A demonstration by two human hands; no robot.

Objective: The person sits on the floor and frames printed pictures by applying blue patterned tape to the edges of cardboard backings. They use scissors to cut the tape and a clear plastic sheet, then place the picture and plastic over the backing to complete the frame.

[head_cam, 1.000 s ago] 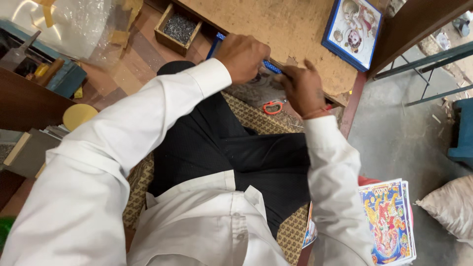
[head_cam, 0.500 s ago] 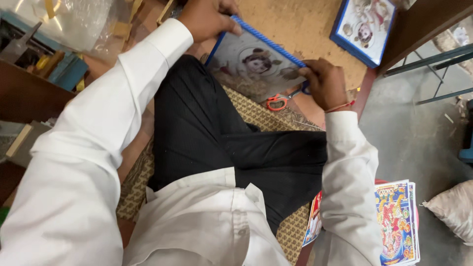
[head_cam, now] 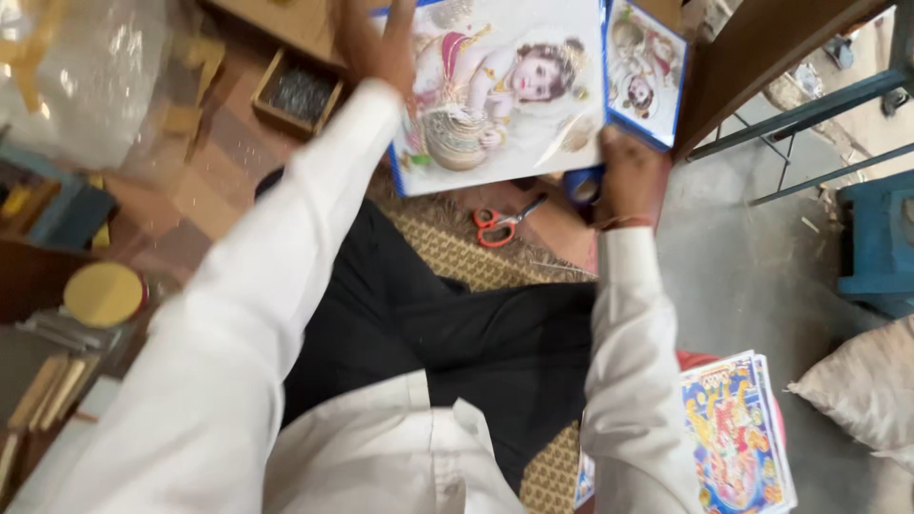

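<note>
Head view looks down on a seated person in a white shirt (head_cam: 381, 457) and black trousers (head_cam: 457, 333), sitting on a woven mat (head_cam: 457, 249). Nearest, at the right, a stack of bright prints (head_cam: 738, 433) lies beside the right elbow, with a pale sack (head_cam: 862, 385) further right on the grey floor. At the near left sit some wooden strips (head_cam: 43, 390) and a round yellow lid (head_cam: 103, 293).

Both white sleeves reach away toward a picture (head_cam: 500, 90) held up in front of the knees. It is a large print with a blue edge, showing a painted child figure with a pot, and it tilts a little, filling the far middle of the view. The left hand (head_cam: 376, 43) grips its left edge, fingers closed over the top of the print. The right hand (head_cam: 630, 171) holds the lower right corner, closed on it, with a red thread at the wrist; the fingertips are hidden behind the print.

Just below the picture, red-handled scissors (head_cam: 505, 222) lie on the floor between mat and print. A second, smaller blue-framed picture (head_cam: 643, 71) stands just right of the held one, touching or overlapping its edge; I cannot tell which. Far left, a small wooden tray (head_cam: 297, 95) of dark bits rests on the floor, next to a clear plastic bag (head_cam: 86, 76). At the far right stands a blue metal frame (head_cam: 809, 105).
</note>
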